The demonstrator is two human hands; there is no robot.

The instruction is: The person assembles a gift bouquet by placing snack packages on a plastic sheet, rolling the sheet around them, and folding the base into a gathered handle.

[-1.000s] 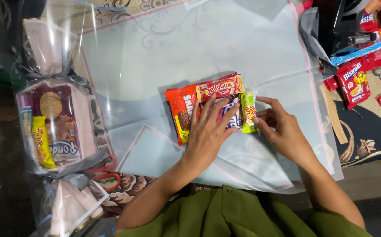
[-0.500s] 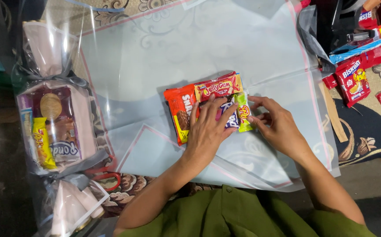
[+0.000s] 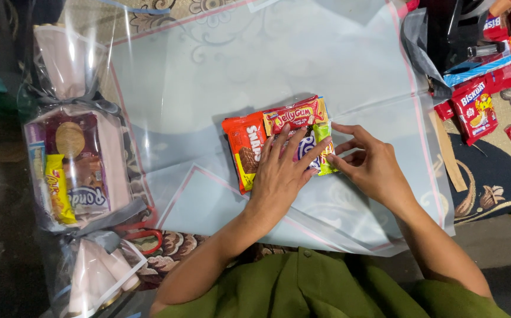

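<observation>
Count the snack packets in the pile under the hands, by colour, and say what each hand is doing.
Orange packet: 1
Red packet: 1
Green packet: 1
Purple and white packet: 1
Total: 4 visible; any others are hidden under the left hand, which lies flat on the pile. The right hand touches its right edge.

Two hands, the left hand (image 3: pixel 282 174) and the right hand (image 3: pixel 373 168), are resting on one stack of snack packets (image 3: pixel 279 138); at least four packets are showing in it: orange, red, green, purple-white. One clear plastic sheet (image 3: pixel 208 76) is lying beneath. One wrapped gift bundle (image 3: pixel 76 168) is sitting alongside. One pair of red-handled scissors (image 3: pixel 146 235) is showing. Several red loose packets (image 3: pixel 473 109) are lying apart, their count being unclear.
</observation>
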